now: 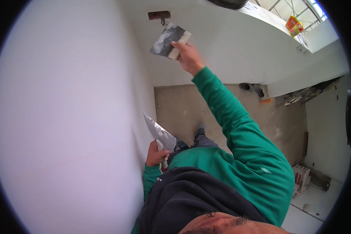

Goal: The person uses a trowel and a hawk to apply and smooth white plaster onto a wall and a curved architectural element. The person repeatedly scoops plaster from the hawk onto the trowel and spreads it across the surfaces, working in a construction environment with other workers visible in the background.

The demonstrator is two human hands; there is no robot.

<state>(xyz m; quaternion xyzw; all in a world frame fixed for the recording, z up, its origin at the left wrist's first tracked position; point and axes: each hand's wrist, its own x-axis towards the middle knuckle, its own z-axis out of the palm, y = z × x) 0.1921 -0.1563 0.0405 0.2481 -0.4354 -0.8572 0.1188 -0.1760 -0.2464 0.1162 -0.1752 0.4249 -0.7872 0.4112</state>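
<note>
My right hand (189, 57) is stretched out far ahead, its fingers wrapped round the pale grip of a wide putty knife (168, 40). White filler smears the dark blade, which is held up by the far wall; whether it touches the wall I cannot tell. Close to my body on the left, my left hand (156, 154) is closed round the handle of a pointed trowel (160, 132). The trowel's metal blade carries white residue and points away from me, beside the left wall (66, 117).
A rectangular wall opening (159, 15) with wires hanging out sits beyond the putty knife. At the upper right, a red and yellow packet (294, 26) stands on a window ledge. Holes (253, 89) break the concrete floor (175, 103) by the far wall. Stacked boxes (301, 178) lie at right.
</note>
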